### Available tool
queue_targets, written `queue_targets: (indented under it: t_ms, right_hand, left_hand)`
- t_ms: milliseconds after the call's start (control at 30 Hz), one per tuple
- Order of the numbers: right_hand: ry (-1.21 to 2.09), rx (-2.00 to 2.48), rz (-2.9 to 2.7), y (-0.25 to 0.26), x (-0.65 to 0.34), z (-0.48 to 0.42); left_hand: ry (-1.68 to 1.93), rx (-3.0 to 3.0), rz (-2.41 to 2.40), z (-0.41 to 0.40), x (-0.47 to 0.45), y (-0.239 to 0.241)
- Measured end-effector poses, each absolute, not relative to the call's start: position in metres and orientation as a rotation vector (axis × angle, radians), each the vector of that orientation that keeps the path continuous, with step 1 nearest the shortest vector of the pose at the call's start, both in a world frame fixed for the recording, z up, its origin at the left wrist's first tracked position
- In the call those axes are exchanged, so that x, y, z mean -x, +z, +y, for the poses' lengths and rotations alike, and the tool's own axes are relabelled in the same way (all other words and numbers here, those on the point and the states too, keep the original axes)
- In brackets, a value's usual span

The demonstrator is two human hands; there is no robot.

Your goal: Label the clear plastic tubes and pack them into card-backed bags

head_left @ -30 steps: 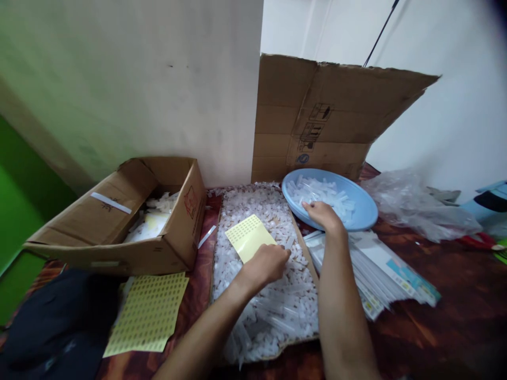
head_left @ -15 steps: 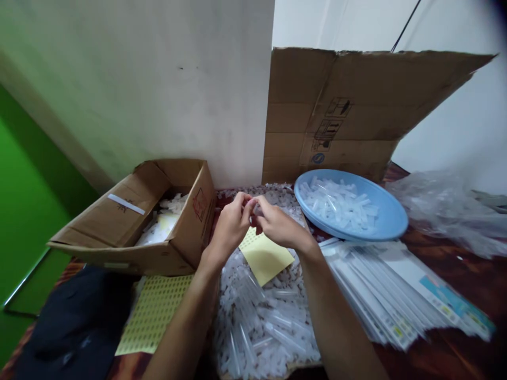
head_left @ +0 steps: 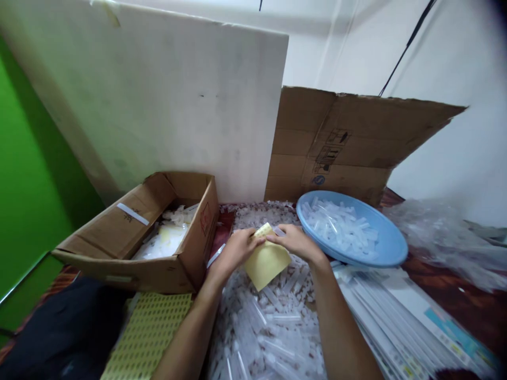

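Observation:
A yellow sticker sheet (head_left: 268, 264) with small printed labels at its top is raised over the heap of plastic pieces, its upper edge bent back. My left hand (head_left: 242, 247) pinches its upper left side between thumb and fingers. My right hand (head_left: 296, 241) is closed at the other side, its thumb against the sheet. A small translucent plastic piece (head_left: 279, 231) shows by the right fingers, apparently held there. Below both hands lies a heap of clear plastic tubes (head_left: 273, 338) and small whitish bits.
An open cardboard box (head_left: 158, 272) with white contents stands left, more yellow label sheets (head_left: 152, 332) before it. Right are a blue basin (head_left: 390, 245) of translucent pieces, a stack of flat packs (head_left: 380, 311) and crumpled plastic (head_left: 439, 232). A cardboard panel (head_left: 336, 142) leans behind.
My hands were pinched together above the sheet; now they are apart and grip its upper part, which is lifted and bent. The view has tilted up.

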State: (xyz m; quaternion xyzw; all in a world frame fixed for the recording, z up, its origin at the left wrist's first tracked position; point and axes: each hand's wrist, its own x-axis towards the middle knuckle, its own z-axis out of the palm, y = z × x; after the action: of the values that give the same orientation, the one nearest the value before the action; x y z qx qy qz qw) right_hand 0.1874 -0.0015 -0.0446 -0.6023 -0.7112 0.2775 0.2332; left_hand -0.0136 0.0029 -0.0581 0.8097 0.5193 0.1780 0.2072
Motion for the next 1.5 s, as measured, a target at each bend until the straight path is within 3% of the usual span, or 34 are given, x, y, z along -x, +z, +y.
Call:
queue_targets:
  t_ms: [200, 500, 1033, 1500]
  right_hand:
    - [1.365, 1.037, -1.600, -0.029, -0.172, -0.012]
    - [1.181, 0.930, -1.531, -0.006, -0.164, -0.026]
    - [0.787, 1.080, -1.740, 0.005, -0.162, -0.033]
    - [0.750, 1.080, -1.743, 0.010, -0.161, -0.035]
  left_hand:
    - [1.114, -2.316, 1.108, 0.003, 0.026, -0.034]
    - [1.672, -2.475, 1.056, -0.014, 0.014, -0.011]
    - [1.643, -2.325, 1.018, -0.022, 0.007, -0.008]
    - [1.649, -2.397, 1.040, -0.024, 0.008, -0.005]
